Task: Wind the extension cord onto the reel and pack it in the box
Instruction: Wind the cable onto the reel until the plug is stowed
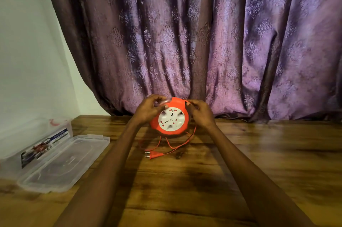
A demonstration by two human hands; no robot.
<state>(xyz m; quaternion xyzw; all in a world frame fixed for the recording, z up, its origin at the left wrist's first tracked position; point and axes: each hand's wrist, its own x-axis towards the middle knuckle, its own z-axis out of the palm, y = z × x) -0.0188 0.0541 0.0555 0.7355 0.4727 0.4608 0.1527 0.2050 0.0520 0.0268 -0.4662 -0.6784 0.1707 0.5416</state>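
Winding step underway: round orange plastic reel with white socket face held upright above the wooden tabletop, left hand and right hand grip curled round its rim, thin orange cord and plug loose below reel; next likely needs turning, clear plastic box waits far left of reel.

Orange reel upright, cord loose

A room in a home. A heavy purple curtain with a damask pattern hangs in folds across the far side, reaching down to a wood-grain table. A plain pale wall fills the far left. At the table's left edge lie a clear plastic storage box and its lid, household items.
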